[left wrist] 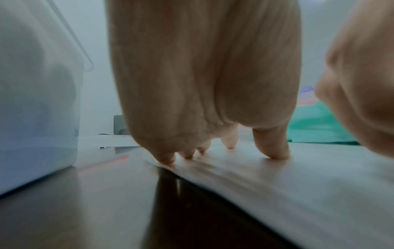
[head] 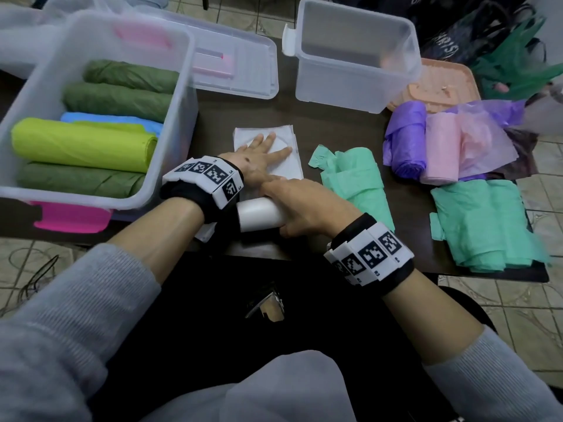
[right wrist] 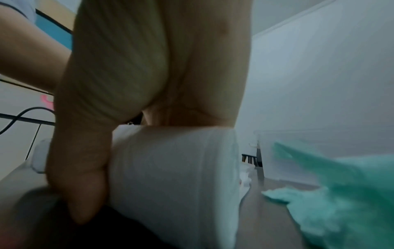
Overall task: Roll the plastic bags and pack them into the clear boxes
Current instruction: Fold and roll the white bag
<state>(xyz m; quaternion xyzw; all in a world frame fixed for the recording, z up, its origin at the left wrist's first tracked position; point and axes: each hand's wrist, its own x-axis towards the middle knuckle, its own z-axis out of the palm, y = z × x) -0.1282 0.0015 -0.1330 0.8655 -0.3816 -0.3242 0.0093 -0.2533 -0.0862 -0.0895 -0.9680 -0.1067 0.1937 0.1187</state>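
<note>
Mid-roll on a white bag (head: pixel 275 153); it lies flat on the dark table (head: pixel 359 138), between the big box (head: pixel 170 117) on the left and a loose green bag (head: pixel 353 178) on the right; near end already wound into a white roll (head: pixel 259 214) at the table's front edge. Right hand (head: pixel 301 208) wraps the roll from above, thumb on the near side, fingers curled over the top; right wrist view confirms the thumb (right wrist: pixel 85 176) pressed against the roll's end face. Left hand (head: pixel 262 153) lies flat on the unrolled part, fingers straight and spread, tips (left wrist: pixel 275 151) pressing the sheet down. Key relation: the roll's long axis runs left-right across the body; the flat tail stretches straight away from the roll toward the far side, so rolling direction is forward, away from the person; left hand sits in that path and looks like it needs to slide ahead or lift as the roll advances; right hand is the one on the roll. Big box holds green, lime and blue rolls (head: pixel 85 144), all lying left-right; small box (head: pixel 353 53) at the far side appears empty. Purple and pink rolls (head: pixel 426 144) plus a folded green stack (head: pixel 484 226) wait on the right; judged roughly halfway through.
</note>
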